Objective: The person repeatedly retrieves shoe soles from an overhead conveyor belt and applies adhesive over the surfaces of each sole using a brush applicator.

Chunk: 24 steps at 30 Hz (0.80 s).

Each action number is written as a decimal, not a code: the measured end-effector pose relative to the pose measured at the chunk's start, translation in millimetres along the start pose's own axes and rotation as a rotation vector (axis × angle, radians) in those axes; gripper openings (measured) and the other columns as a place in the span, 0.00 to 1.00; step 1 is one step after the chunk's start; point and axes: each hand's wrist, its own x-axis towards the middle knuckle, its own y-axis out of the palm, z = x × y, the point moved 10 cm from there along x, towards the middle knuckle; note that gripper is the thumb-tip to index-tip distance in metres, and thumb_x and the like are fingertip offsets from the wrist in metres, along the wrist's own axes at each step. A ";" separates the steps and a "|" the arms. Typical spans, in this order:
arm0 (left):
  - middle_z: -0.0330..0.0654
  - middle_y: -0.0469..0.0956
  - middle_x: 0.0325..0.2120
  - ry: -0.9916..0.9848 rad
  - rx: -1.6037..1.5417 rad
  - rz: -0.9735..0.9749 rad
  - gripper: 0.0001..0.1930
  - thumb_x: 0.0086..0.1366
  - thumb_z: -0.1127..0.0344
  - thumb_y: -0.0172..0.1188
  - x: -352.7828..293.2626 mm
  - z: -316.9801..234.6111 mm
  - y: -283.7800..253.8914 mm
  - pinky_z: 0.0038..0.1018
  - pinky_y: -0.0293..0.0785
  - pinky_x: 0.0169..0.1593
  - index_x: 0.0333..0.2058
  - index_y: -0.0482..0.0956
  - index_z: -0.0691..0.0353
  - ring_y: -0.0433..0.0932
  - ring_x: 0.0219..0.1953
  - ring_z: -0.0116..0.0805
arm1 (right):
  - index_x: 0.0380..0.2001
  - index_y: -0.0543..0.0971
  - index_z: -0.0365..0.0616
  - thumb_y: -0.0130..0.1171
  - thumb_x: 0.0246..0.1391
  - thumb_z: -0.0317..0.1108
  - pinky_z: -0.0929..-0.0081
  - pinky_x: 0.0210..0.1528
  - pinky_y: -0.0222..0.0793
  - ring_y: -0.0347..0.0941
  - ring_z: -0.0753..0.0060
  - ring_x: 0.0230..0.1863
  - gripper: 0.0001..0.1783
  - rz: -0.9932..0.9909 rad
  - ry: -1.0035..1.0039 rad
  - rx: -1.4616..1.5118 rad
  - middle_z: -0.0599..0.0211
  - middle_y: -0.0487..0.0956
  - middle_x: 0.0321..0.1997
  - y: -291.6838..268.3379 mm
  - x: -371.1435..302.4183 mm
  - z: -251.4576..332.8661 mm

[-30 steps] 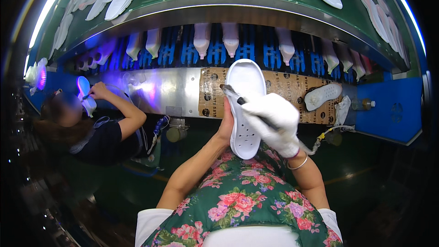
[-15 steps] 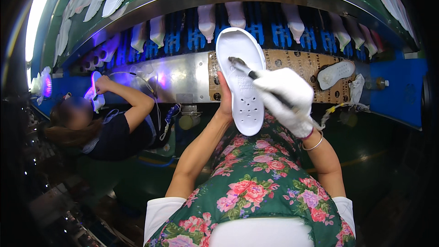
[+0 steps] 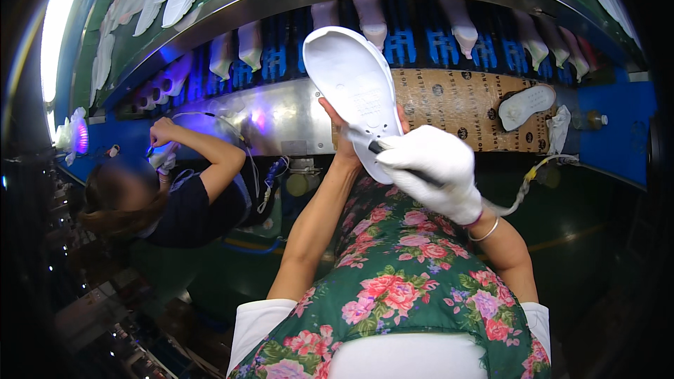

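A white shoe sole (image 3: 358, 84) with small holes toward its near end is held up in front of me, inner face toward me and tilted to the left. My bare left hand (image 3: 347, 149) grips it from beneath, with fingers showing at both edges. My right hand (image 3: 439, 168), in a white knit glove, is closed around a dark-handled brush (image 3: 377, 147). The brush's tip is smeared by motion over the near, holed part of the sole.
A cardboard sheet (image 3: 435, 109) covers part of the metal bench (image 3: 295, 116). Another white sole (image 3: 526, 107) lies on it, near a crumpled white cloth (image 3: 559, 128) and a small bottle (image 3: 597, 120). Behind, pinkish shoe lasts (image 3: 459, 24) line blue racks. At left, a person (image 3: 203, 189) works.
The sole has tilted to the left and shifted up and left. The brush has moved from the far half down to the near, holed part. The person at left has changed hand position.
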 end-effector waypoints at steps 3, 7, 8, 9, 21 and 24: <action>0.55 0.77 0.38 0.095 -0.078 -0.014 0.65 0.45 0.06 0.32 7.0 -9.6 10.6 0.46 0.82 0.40 0.55 0.68 0.69 0.81 0.38 0.50 | 0.39 0.86 0.44 0.72 0.47 0.24 0.71 0.39 0.77 0.83 0.62 0.35 0.14 -0.133 0.057 0.029 0.60 0.86 0.37 -13.2 -2.9 -15.3; 0.54 0.78 0.37 0.095 -0.067 0.042 0.67 0.41 0.04 0.34 17.7 -14.2 10.1 0.45 0.80 0.41 0.53 0.71 0.68 0.80 0.38 0.50 | 0.44 0.85 0.47 0.72 0.44 0.25 0.68 0.39 0.77 0.82 0.59 0.34 0.20 -0.074 -0.165 -0.249 0.60 0.85 0.37 7.2 -7.1 10.2; 0.54 0.78 0.37 0.091 -0.068 0.039 0.67 0.41 0.04 0.34 19.5 -15.5 11.6 0.45 0.80 0.41 0.53 0.71 0.68 0.80 0.38 0.50 | 0.42 0.86 0.47 0.72 0.43 0.24 0.68 0.39 0.77 0.82 0.59 0.35 0.19 -0.035 -0.177 -0.181 0.61 0.85 0.37 13.7 -7.4 10.9; 0.55 0.78 0.36 0.109 -0.120 0.102 0.67 0.41 0.04 0.34 20.4 -19.8 22.1 0.44 0.80 0.41 0.52 0.71 0.70 0.80 0.38 0.50 | 0.41 0.86 0.46 0.72 0.44 0.24 0.68 0.38 0.77 0.83 0.59 0.35 0.17 -0.006 -0.100 -0.047 0.62 0.85 0.36 11.6 -5.9 6.5; 0.54 0.80 0.33 0.108 -0.173 0.173 0.67 0.37 0.03 0.40 31.7 -33.4 22.2 0.42 0.78 0.41 0.45 0.74 0.73 0.78 0.36 0.49 | 0.37 0.87 0.45 0.71 0.44 0.21 0.70 0.38 0.76 0.83 0.61 0.35 0.14 -0.072 -0.012 0.046 0.61 0.86 0.35 -1.7 -12.8 -1.2; 0.53 0.79 0.33 0.083 -0.137 0.251 0.67 0.37 0.03 0.40 32.1 -33.1 35.9 0.41 0.78 0.40 0.46 0.74 0.73 0.79 0.36 0.49 | 0.41 0.86 0.48 0.71 0.43 0.22 0.69 0.38 0.77 0.83 0.58 0.36 0.18 0.006 -0.089 -0.215 0.60 0.86 0.40 7.0 -17.1 5.2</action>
